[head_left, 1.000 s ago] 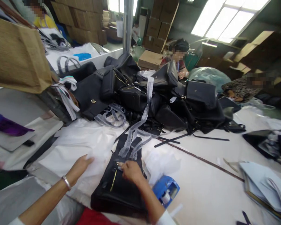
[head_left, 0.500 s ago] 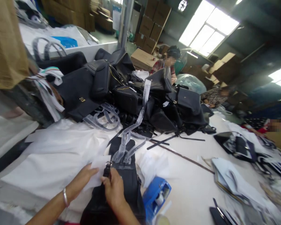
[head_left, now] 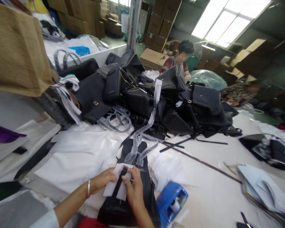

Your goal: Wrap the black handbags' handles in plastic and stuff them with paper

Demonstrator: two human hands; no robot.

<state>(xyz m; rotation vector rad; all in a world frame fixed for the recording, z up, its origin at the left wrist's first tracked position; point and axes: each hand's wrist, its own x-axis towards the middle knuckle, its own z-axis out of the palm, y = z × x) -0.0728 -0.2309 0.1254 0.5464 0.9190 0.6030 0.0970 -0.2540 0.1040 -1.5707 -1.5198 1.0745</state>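
Observation:
A black handbag lies flat on the white table right in front of me, its handles wrapped in clear plastic. A small white sheet sits on the bag under a black strap with a metal clasp. My left hand, a bangle on its wrist, pinches the sheet's left edge. My right hand is closed on the strap and presses the sheet from the right.
A heap of black handbags fills the table's middle. White wrapping sheets lie at left, a blue tape dispenser beside my right hand. A woven tan bag hangs at left. Other people sit beyond the pile, with cardboard boxes behind them.
The white sheet was picked from the stack at left and now lies on the bag under the strap. Both hands have closed in on it. The camera swung left and back.

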